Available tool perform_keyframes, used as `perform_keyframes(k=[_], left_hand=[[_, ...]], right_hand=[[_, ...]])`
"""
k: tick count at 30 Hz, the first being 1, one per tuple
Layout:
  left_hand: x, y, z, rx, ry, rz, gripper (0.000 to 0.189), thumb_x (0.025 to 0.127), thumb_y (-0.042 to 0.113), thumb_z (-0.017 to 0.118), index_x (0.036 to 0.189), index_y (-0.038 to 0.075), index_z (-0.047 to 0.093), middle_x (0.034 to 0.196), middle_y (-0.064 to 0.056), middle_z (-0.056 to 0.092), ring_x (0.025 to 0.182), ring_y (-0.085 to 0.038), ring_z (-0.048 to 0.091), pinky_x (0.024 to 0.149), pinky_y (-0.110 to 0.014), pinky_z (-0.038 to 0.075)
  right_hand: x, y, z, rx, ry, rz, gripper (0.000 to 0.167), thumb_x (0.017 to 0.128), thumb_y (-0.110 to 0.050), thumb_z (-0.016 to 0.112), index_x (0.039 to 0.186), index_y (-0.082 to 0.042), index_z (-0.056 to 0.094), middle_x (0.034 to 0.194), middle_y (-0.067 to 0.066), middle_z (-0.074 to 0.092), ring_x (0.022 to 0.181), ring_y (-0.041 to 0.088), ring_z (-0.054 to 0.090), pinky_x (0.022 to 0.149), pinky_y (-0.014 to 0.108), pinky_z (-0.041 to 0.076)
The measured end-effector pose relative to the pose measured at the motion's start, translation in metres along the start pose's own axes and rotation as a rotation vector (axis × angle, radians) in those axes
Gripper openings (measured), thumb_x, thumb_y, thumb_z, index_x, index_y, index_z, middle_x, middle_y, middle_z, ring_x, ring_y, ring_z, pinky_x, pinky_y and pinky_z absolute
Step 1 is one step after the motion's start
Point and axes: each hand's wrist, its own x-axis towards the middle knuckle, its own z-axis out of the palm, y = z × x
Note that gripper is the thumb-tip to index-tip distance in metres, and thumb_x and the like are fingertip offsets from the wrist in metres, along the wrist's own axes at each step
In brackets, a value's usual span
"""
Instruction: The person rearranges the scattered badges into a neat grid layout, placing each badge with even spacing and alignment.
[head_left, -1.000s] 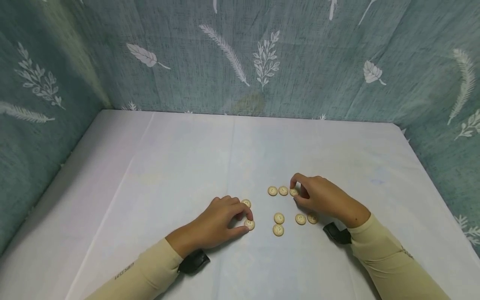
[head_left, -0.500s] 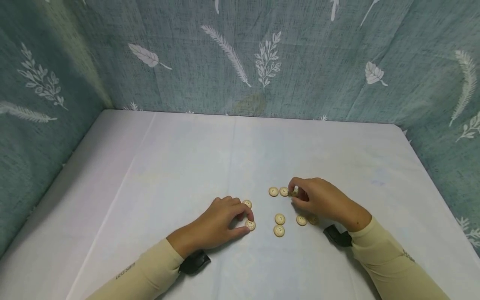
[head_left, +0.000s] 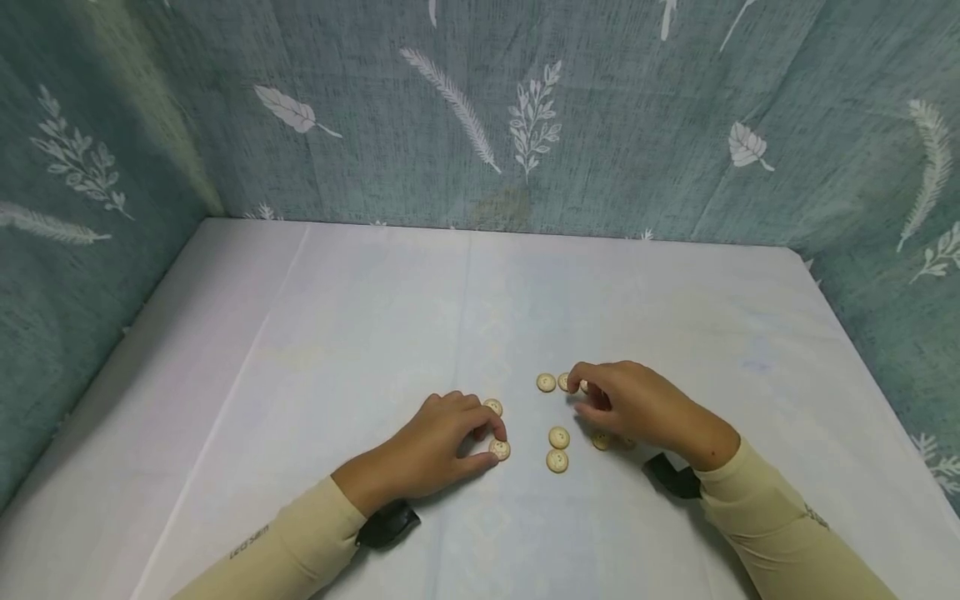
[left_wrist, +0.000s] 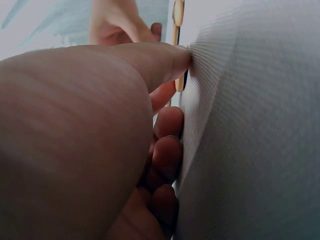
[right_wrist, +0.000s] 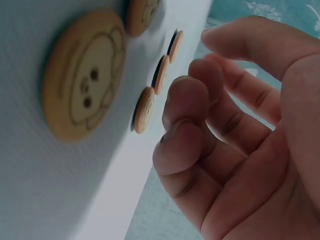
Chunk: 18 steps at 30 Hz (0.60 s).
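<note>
Round wooden buttons with a drawn animal face lie on the white cloth. My left hand (head_left: 438,442) pinches one button (head_left: 499,450) between thumb and index finger, flat on the cloth; another button (head_left: 492,407) lies just beyond its fingers. In the left wrist view, the thumb (left_wrist: 167,62) covers part of the pinched button (left_wrist: 179,84). My right hand (head_left: 637,404) hovers with loosely bent fingers, holding nothing, over the right end of a back row of three buttons, whose left button (head_left: 546,382) shows fully. In the right wrist view, those buttons (right_wrist: 145,110) lie apart from the fingers.
Two buttons (head_left: 558,437) touch one behind the other between my hands. A further pair, including a near button (right_wrist: 85,75), lies under my right hand, partly hidden in the head view. A leaf-patterned green curtain (head_left: 360,108) borders the table's (head_left: 375,283) back and sides.
My right hand has let go of the rightmost button in the back row and shifted slightly left and nearer. My left hand keeps its pinch in the same place.
</note>
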Motion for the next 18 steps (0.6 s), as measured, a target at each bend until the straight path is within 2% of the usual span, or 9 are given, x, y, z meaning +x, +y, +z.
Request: perform_keyframes(k=[10,18], left_hand=[[-0.0002,-0.001,0.0018,0.005,-0.006,-0.001,0.016,0.089,0.037,0.075,0.101,0.031,0.065,0.085,0.016,0.05,0.086,-0.004,0.045,0.081,-0.031,0.032],[-0.0005,-0.0008,0.0004,0.002,0.005,0.001,0.016,0.089,0.035,0.075,0.101,0.031,0.066,0.085,0.015,0.05,0.086,-0.004,0.045,0.081,-0.031,0.032]], right_hand=[[0.0,-0.0025,0.0075,-0.019,-0.025,-0.079,0.015,0.088,-0.014,0.073,0.098,-0.02,0.064,0.067,-0.013,0.05,0.061,0.0,0.044,0.059,0.02,0.041],[0.0012,-0.0074,0.0104,-0.032,-0.059,-0.101,0.014,0.087,-0.014,0.073,0.097,-0.021,0.066,0.068,-0.014,0.05,0.063,-0.001,0.044,0.061,0.02,0.041]])
